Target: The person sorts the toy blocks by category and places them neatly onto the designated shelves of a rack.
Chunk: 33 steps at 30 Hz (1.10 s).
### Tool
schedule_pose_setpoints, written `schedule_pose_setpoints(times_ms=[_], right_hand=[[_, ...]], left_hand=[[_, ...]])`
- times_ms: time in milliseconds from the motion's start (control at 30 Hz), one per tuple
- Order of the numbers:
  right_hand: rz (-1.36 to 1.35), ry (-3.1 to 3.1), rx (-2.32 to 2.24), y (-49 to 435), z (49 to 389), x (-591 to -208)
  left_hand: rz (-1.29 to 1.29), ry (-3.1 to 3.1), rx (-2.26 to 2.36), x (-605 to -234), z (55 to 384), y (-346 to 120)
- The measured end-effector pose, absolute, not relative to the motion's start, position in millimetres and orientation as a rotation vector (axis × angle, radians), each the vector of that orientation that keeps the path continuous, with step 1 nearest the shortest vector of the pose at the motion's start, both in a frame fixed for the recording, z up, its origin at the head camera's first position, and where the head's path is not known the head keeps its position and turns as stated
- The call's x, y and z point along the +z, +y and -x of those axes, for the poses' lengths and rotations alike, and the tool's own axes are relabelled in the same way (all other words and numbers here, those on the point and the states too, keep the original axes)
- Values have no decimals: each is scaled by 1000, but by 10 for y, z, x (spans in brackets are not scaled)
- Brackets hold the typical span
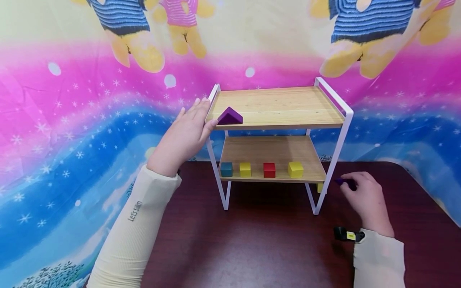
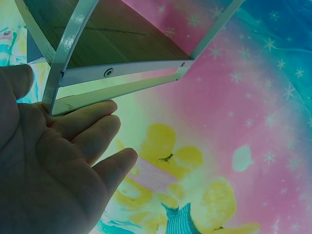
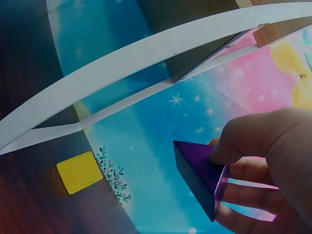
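My left hand (image 1: 184, 134) rests with straight fingers against the upper left side of a two-tier shelf (image 1: 277, 106). In the left wrist view, its fingers (image 2: 92, 119) lie along the white frame. A purple triangular block (image 1: 230, 116) sits at the top board's front left corner, close to the left thumb; whether they touch, I cannot tell. To the right of the shelf, my right hand (image 1: 367, 198) pinches another purple triangular block (image 3: 200, 173) between thumb and fingers, held in the air. Along the lower board's front stand a blue cube (image 1: 226, 169), a red cube (image 1: 269, 170) and two yellow cubes.
The shelf's white metal legs (image 1: 336, 160) stand on a dark reddish-brown table (image 1: 259, 244). Behind the right leg, a yellow block (image 3: 79, 172) lies on the table. A colourful cloth backdrop (image 1: 90, 100) hangs behind and to the left.
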State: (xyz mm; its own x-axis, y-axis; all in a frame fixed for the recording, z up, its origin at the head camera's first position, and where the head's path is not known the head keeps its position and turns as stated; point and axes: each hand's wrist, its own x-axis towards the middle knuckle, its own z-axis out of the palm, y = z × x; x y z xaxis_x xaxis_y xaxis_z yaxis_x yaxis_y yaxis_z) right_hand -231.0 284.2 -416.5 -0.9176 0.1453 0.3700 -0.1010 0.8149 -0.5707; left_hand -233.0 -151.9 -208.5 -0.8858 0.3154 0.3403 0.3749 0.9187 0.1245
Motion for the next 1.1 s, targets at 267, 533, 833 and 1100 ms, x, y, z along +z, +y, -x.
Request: schedule_pose_setpoints(times_ms=[267, 533, 833, 1100], right_hand=[[13, -2575, 827, 2828, 2244, -4074], [-21, -2520, 826, 2805, 2169, -3972], [-14, -2506, 827, 2774, 2155, -3948], [-11, -2492, 827, 2757, 2131, -3933]], left_hand=[[516, -2763, -264, -2080, 2332, -1514], [518, -2762, -254, -2085, 2331, -1506], [514, -2762, -260, -2089, 2336, -1522], [509, -2765, -264, -2093, 2335, -1528]])
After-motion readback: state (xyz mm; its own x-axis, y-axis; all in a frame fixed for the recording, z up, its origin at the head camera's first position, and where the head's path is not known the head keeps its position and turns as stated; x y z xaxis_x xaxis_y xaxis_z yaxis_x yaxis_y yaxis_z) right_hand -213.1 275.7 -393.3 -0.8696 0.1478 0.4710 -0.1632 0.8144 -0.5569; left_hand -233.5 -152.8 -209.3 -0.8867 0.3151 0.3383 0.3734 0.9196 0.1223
